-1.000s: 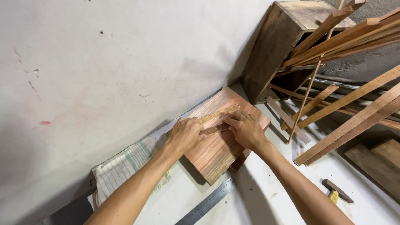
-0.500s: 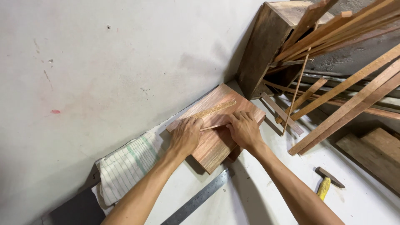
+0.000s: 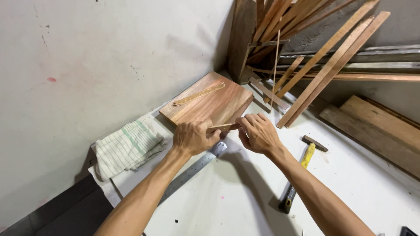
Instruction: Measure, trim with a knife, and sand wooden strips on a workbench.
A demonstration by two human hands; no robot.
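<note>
Both hands meet over the near edge of a reddish wooden board (image 3: 208, 105) that lies flat on the white worktop (image 3: 245, 192), pushed up close to the grey wall. The left hand (image 3: 191, 137) is curled shut around one end of a thin wooden strip (image 3: 224, 126), and the right hand (image 3: 258, 132) pinches the other end between thumb and fingers, so the strip spans the gap between them, just above the board's front edge. A second, paler strip (image 3: 199, 94) lies slantwise on top of the board. A steel ruler (image 3: 192, 170) runs under the left wrist, a striped cloth (image 3: 127, 146) sits bunched to the left, and a yellow-handled hammer (image 3: 302, 168) lies beside the right forearm. Long wooden slats (image 3: 328, 65) lean in the corner behind.
</note>
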